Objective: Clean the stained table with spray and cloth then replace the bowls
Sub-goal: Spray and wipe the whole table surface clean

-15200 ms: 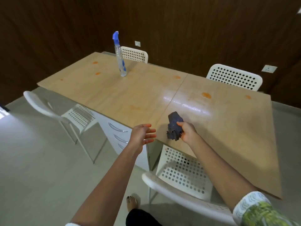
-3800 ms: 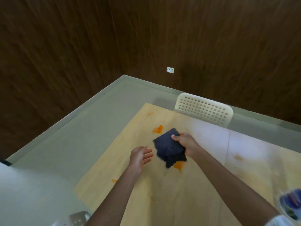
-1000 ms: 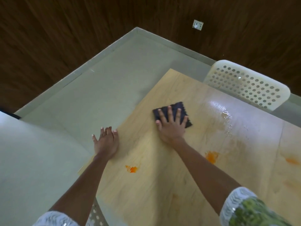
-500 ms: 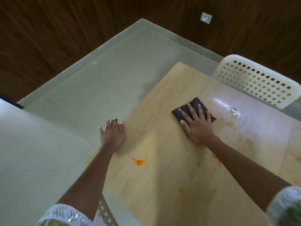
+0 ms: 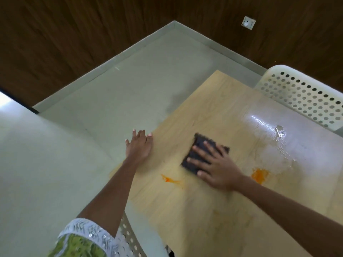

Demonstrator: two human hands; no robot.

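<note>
The table point(image 5: 213, 210) is made of light wood, and one corner of it points toward the corner of the room. The right hand point(image 5: 215, 168) lies flat on a dark blue cloth point(image 5: 199, 156) and presses it down on the table. Its fingers are straight and spread apart on top of the cloth. The cloth is folded into a small square, and it looks a bit blurry.

The left hand point(image 5: 139, 146) rests flat on the edge of the table, to the left of the cloth. Its fingers are straight and close together, and it holds nothing.

An orange stain point(image 5: 169, 179) is on the table just in front of the cloth, nearer the person. A second, bigger orange stain point(image 5: 259, 175) is to the right of the cloth, beside the right wrist. Behind that stain there is a wet, shiny patch point(image 5: 274, 143) with small drops of water on the table.

A white chair point(image 5: 300, 95) with many round holes stands at the far side of the table, well to the right of the cloth. Part of another white chair point(image 5: 128, 236) with holes shows at the near edge of the table, beside the left arm. The left arm has a sleeve point(image 5: 87, 240) in green and white.

The floor point(image 5: 111, 108) is pale grey-green. The walls point(image 5: 65, 34) are dark brown wood. A small white socket point(image 5: 248, 22) sits on the wall, far behind the table. No words or labels can be read on anything here.
</note>
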